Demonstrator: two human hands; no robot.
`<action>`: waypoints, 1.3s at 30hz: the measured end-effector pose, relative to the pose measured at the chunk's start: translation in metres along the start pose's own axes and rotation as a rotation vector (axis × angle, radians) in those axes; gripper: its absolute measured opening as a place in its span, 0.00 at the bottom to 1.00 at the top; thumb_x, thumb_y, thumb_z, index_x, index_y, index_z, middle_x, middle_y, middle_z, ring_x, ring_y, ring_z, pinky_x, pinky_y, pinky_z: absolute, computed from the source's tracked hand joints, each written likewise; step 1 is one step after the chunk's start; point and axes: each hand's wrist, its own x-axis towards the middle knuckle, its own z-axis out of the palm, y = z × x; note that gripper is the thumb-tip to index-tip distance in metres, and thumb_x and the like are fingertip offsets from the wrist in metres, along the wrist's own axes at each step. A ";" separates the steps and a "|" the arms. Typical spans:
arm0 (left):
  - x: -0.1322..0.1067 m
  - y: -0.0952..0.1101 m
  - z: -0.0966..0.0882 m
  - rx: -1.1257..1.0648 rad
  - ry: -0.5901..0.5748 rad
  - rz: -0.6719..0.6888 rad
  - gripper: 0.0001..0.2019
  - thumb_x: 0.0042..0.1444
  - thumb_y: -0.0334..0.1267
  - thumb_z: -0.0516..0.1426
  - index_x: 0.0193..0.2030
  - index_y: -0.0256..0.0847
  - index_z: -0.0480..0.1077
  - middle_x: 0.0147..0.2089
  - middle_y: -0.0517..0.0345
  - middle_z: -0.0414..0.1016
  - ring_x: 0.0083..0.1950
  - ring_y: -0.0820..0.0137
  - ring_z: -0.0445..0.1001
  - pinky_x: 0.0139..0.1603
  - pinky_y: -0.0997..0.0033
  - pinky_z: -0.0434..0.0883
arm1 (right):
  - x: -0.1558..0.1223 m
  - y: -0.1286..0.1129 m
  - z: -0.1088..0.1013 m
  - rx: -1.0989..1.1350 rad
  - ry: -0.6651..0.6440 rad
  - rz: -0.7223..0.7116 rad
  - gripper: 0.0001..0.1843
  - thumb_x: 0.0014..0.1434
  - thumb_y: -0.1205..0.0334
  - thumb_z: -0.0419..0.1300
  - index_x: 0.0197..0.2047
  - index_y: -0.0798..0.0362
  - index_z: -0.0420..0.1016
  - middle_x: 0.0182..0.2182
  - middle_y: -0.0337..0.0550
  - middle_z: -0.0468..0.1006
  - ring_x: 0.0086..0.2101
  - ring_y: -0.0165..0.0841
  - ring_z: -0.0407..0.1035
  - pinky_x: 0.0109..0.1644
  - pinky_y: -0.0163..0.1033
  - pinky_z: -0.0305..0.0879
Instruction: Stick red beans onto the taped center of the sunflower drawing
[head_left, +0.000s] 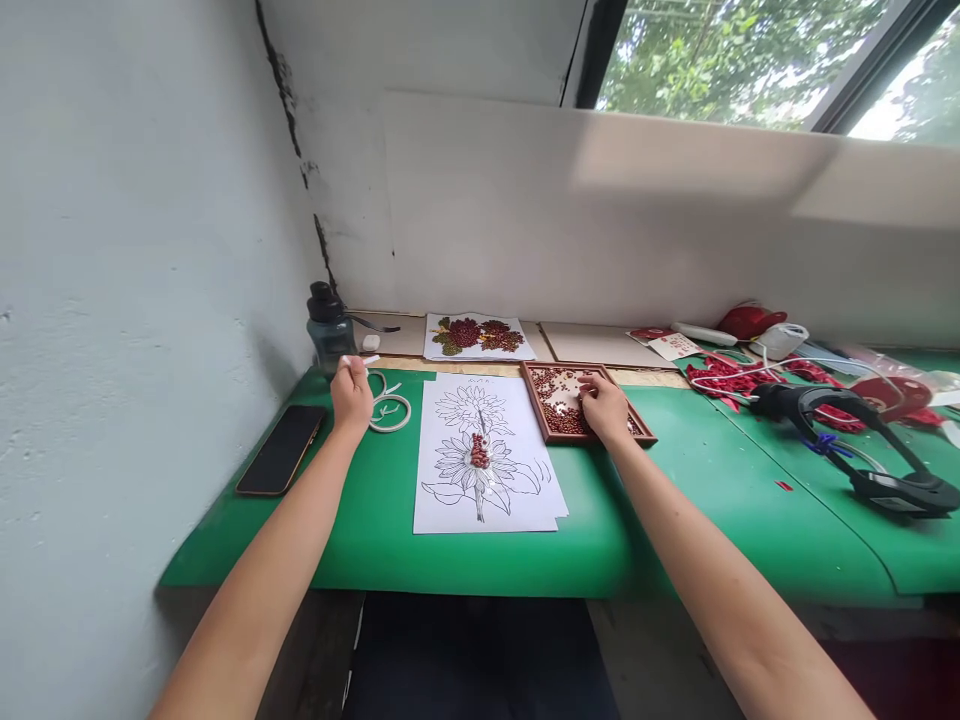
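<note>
Beans, red ones, sit in the wooden tray point(541, 403) on the right of my flower drawing point(484, 455), and a small clump of beans point(479, 451) is already stuck at the middle of the lower bloom. Starting at the left: my phone point(281, 449) lies dark on the green mat point(675, 500), close to the wall. Just beside it my left hand point(351, 397) is closed around a small white tube point(365, 361), its tip poking out above my thumb, with a coil of white cord point(390, 408) right next to it and a dark water bottle point(328, 325) behind. Moving across the sheet, my right hand point(604, 407) rests in the tray, fingers curled down onto the loose beans; whether I've pinched one I can't tell. Beyond it, red scraps and a black headset point(862, 440) clutter the far right. The risk, I'd say: my forearm could nudge the tray and scatter beans over the mat, or brush the paper and knock the glued clump loose.
</note>
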 end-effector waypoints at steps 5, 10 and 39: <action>-0.003 0.009 -0.003 -0.046 -0.001 -0.003 0.18 0.72 0.47 0.56 0.61 0.37 0.70 0.51 0.50 0.78 0.45 0.66 0.79 0.48 0.60 0.80 | 0.000 0.001 0.002 0.019 -0.008 -0.001 0.19 0.71 0.53 0.63 0.59 0.54 0.75 0.56 0.49 0.77 0.51 0.40 0.76 0.55 0.52 0.76; -0.006 0.018 -0.005 0.011 -0.054 0.041 0.16 0.76 0.42 0.49 0.65 0.41 0.64 0.46 0.53 0.79 0.41 0.69 0.79 0.47 0.66 0.77 | -0.002 0.001 0.002 0.042 0.003 -0.017 0.18 0.71 0.53 0.63 0.58 0.54 0.75 0.55 0.49 0.78 0.50 0.39 0.76 0.55 0.51 0.76; -0.010 0.014 -0.002 0.237 -0.258 0.121 0.17 0.70 0.46 0.59 0.61 0.40 0.71 0.62 0.47 0.74 0.57 0.62 0.76 0.58 0.53 0.78 | -0.004 -0.001 0.002 0.049 -0.006 -0.027 0.18 0.71 0.53 0.63 0.59 0.54 0.75 0.55 0.49 0.78 0.49 0.39 0.76 0.54 0.51 0.76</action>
